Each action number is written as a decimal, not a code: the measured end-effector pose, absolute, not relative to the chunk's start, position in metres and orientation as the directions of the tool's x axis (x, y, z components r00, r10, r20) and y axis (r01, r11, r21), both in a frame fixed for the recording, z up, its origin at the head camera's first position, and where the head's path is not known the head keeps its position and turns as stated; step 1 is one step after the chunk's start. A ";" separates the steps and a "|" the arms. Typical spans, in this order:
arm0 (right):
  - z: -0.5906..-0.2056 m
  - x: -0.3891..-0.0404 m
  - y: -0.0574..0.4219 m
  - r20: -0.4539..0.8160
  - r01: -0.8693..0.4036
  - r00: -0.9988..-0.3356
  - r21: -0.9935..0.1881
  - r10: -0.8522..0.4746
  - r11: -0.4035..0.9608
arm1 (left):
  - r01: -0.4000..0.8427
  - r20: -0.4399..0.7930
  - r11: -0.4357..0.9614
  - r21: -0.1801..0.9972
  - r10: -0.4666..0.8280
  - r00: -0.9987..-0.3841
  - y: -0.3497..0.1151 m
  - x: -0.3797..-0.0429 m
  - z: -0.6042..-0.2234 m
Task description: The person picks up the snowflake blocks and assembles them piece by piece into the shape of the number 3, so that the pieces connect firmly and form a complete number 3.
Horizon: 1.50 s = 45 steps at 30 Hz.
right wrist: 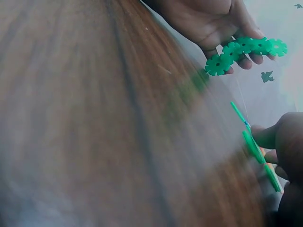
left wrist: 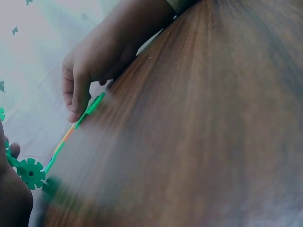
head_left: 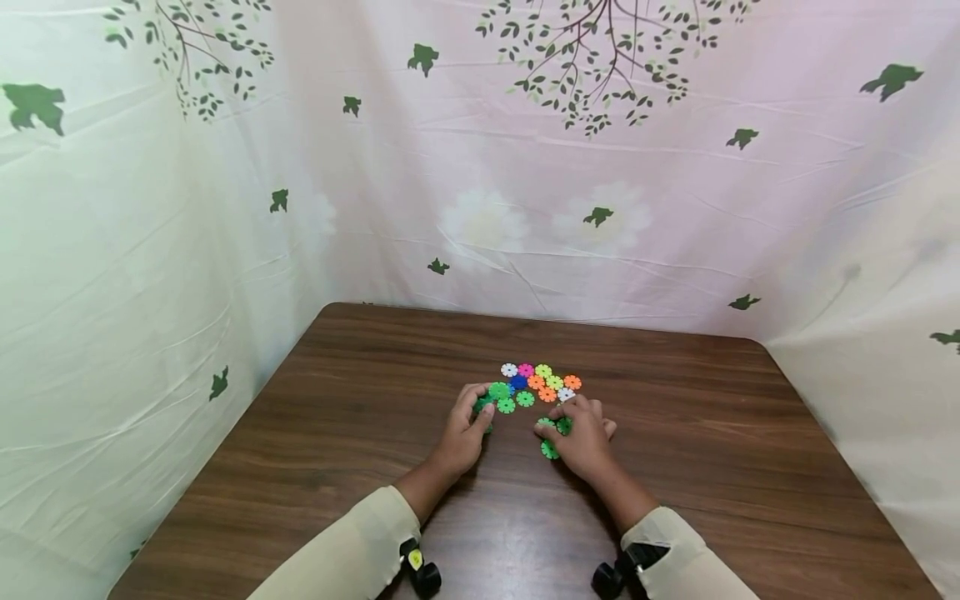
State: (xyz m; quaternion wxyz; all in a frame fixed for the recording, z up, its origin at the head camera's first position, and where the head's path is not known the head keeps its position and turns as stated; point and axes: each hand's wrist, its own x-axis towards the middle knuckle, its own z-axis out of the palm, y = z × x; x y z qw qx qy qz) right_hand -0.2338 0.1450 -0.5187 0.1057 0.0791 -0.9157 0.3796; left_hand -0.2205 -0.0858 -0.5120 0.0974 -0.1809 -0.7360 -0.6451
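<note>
My left hand (head_left: 461,433) grips a curved chain of green notched discs (right wrist: 244,46), linked edge to edge and tilted up off the table. In the right wrist view the thumb lies along its top, with the other fingers behind. My right hand (head_left: 585,437) is low at the tabletop, its thumb and fingers pinching at a green notched disc (right wrist: 253,146). Beside its fingertips another green disc (head_left: 550,451) lies on the wood, partly covered by the hand. Between the hands are loose green discs (head_left: 525,399), lying flat.
Beyond the hands, a loose cluster of notched discs lies on the brown wooden table (head_left: 337,400): white (head_left: 509,370), pink (head_left: 526,370), yellow (head_left: 543,371), orange (head_left: 572,382) and blue (head_left: 518,382). A printed cloth (head_left: 525,250) hangs behind the table's far edge.
</note>
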 end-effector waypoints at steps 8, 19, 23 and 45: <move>-0.517 -0.232 0.143 0.233 -0.190 -0.972 -0.677 -0.039 0.711 | 0.376 0.359 0.107 0.920 0.154 -0.921 -0.086 -0.221 -0.512; -0.519 -0.234 0.143 0.283 -0.244 -0.957 -0.659 -0.065 0.711 | 0.367 0.344 0.104 0.924 0.189 -0.920 -0.087 -0.221 -0.512; -0.522 -0.234 0.143 0.343 -0.308 -0.935 -0.652 -0.093 0.692 | 0.369 0.347 0.127 0.920 0.170 -0.922 -0.086 -0.221 -0.512; -0.520 -0.232 0.141 0.544 -0.561 -0.809 -0.601 -0.223 0.570 | 0.410 0.386 0.087 0.908 0.207 -0.899 -0.087 -0.217 -0.510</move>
